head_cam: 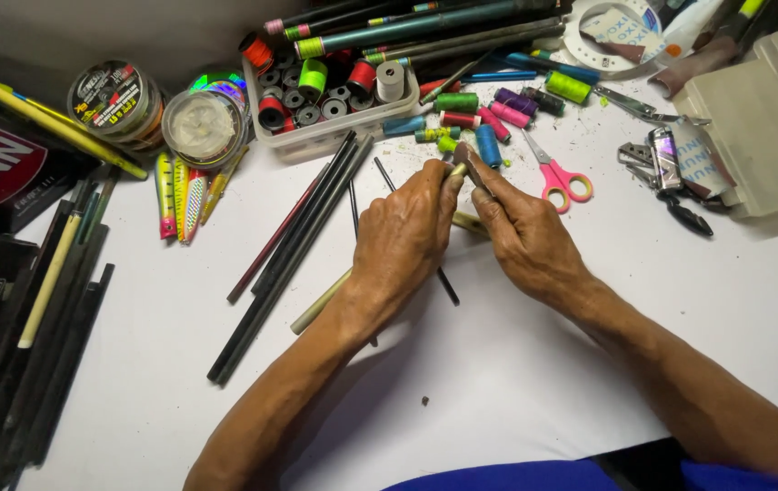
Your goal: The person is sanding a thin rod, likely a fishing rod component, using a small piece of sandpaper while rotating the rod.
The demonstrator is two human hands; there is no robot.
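While my hands work mid-tabletop (516,364), I see a clear plastic tray (334,127) behind them holding thread spools in red, green and grey. My left hand (403,241) is closed round a pale yellowish rod (321,305); my right hand (525,236) pinches a small dark blade (464,159) against its tip.

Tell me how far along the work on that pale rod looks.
Done: little shows beyond green scraps strewn on the table. In hand: the left hand grips a pale rod while the right hand holds a small blade at its tip. Left: dark rods, thread spools and scissors lie untouched.
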